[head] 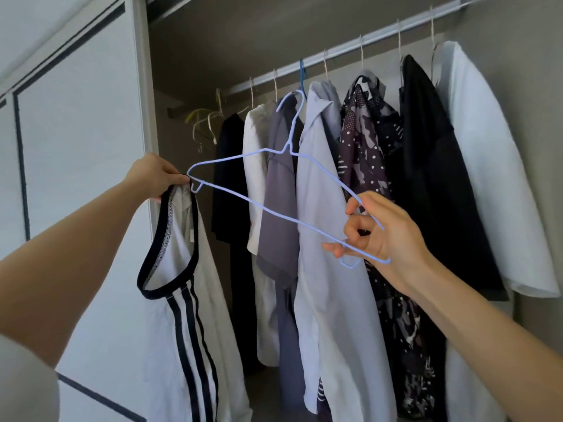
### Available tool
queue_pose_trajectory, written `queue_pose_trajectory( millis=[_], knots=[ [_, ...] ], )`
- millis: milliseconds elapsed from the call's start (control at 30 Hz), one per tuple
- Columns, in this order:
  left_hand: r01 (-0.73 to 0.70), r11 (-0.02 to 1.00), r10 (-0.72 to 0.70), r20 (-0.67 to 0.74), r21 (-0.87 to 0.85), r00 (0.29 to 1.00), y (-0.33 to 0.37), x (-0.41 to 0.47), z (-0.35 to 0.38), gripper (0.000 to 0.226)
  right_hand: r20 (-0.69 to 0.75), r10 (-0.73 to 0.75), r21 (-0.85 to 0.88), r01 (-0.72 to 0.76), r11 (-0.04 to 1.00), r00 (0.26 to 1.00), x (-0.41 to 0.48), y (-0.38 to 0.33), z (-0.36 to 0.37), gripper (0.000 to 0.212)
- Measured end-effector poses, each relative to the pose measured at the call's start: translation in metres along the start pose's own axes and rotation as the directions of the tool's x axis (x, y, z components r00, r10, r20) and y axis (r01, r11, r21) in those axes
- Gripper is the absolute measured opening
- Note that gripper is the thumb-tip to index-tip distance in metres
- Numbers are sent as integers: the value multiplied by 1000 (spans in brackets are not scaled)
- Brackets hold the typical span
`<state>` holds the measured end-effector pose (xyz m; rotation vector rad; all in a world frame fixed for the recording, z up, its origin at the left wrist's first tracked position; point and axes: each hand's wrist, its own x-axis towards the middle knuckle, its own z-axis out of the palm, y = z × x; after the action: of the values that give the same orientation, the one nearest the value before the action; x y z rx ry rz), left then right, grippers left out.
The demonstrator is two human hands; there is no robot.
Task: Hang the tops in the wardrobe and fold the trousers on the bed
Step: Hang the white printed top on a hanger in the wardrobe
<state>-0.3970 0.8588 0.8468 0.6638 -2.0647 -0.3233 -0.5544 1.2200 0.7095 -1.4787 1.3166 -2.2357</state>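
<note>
1. Left hand (152, 175) pinches the striped top (182, 300) at its neckline; the top dangles below the wardrobe rail (335, 53), not yet hung.
2. Right hand (384, 236) grips the wire hanger (268, 209) by its right end.
3. Top looks soft, light and floppy; best held at the neckline.

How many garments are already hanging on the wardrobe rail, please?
7, left to right: far-left black top, white top, grey top, pale blue shirt, patterned shirt, black tee, white tee. Others may hide between.
</note>
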Motion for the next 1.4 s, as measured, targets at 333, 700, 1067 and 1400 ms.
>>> queue_pose_trajectory(
  millis=[333, 700, 1067, 1400],
  knots=[
    [78, 995, -67, 168, -62, 984, -16, 7, 8, 11, -6, 27, -87, -28, 996, 1000, 2, 1, -11, 28],
    [-49, 988, 36, 95, 145, 995, -27, 20, 30, 22, -39, 66, -113, -70, 991, 997, 6, 12, 1, 33],
    [-43, 986, 41, 14, 164, 999, -20, 28, 46, 29, -59, 57, -159, -66, 985, 997, 9, 15, -1, 32],
    [-301, 921, 299, 47, 246, 953, -8, 17, 52, 25, 11, 78, -246, -73, 966, 997, 12, 13, 12, 34]
  ],
)
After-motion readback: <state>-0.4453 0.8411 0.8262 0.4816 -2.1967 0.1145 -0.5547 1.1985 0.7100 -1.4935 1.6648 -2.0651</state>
